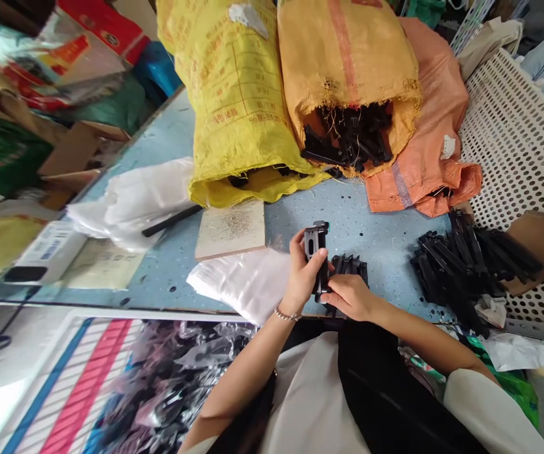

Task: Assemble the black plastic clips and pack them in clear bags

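My left hand (303, 274) is wrapped around a black plastic part (316, 243), holding it upright above the blue speckled table (385, 233). My right hand (350, 296) is closed on the lower end of the same part, knuckles up. Just behind my right hand lies a small stack of black parts (350, 263). A bracelet sits on my left wrist.
A heap of black parts (466, 265) lies at the right beside a white perforated panel (518, 145). Yellow (234, 94) and orange (348, 63) woven sacks lie at the back, one spilling black parts. White plastic bags (248, 280) and a bin of bagged parts (168, 378) are at the left.
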### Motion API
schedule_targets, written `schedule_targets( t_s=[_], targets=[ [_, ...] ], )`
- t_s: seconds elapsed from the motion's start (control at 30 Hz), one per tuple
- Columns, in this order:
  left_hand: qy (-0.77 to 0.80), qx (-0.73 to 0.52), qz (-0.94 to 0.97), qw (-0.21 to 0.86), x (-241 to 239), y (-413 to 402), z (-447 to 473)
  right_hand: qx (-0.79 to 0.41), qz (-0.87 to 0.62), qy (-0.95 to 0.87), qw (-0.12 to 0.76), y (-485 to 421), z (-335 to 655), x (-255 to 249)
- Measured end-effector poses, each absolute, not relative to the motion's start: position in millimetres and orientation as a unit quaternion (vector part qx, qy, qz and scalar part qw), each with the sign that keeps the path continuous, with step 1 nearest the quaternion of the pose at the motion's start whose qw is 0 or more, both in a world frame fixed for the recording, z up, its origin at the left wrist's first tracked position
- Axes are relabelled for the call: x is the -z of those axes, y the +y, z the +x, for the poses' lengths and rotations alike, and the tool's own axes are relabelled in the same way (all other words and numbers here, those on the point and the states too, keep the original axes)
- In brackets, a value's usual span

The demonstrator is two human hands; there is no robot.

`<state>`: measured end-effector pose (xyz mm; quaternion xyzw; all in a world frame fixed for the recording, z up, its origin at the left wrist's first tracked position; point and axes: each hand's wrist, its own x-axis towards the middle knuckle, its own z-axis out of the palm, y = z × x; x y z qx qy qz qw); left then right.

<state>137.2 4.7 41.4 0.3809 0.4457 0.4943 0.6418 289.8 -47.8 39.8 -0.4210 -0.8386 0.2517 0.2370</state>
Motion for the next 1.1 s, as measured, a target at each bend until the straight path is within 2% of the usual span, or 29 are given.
schedule_targets(
  t_s=[0.1,0.17,0.3,0.4,0.5,0.67,0.8,0.9,0.97,1.03,1.1],
  targets=[
    [0.509,-0.473,0.421,0.583,-3,8,131,-0.326,-0.418,-0.822,0.21,-12,299,-49],
    [0.551,-0.426,0.481,0.532,22,5,131,-0.311,-0.46,-0.797,0.236,36,311,-52],
    [0.559,-0.404,0.59,0.42,51,-13,146,-0.208,-0.713,-0.582,0.332,156,345,-52],
    [0.542,-0.411,0.608,0.409,53,-25,156,-0.198,-0.766,-0.512,0.334,220,369,-58],
    [0.538,-0.407,0.594,0.439,49,-25,152,-0.225,-0.761,-0.51,0.333,243,382,-65],
    [0.511,-0.446,0.523,0.516,38,-3,137,-0.3,-0.71,-0.533,0.349,195,373,-51],
    [0.44,-0.504,0.383,0.637,7,27,148,-0.384,-0.651,-0.554,0.349,88,347,-26],
    [0.359,-0.545,0.273,0.707,-22,42,160,-0.449,-0.532,-0.636,0.334,18,336,-26],
    [0.33,-0.529,0.247,0.742,-38,42,163,-0.388,-0.5,-0.693,0.345,-1,337,-37],
    [0.32,-0.49,0.252,0.77,-48,34,162,-0.235,-0.498,-0.748,0.371,4,343,-51],
    [0.314,-0.429,0.256,0.807,-55,23,160,-0.066,-0.477,-0.8,0.359,23,352,-62]
  ],
)
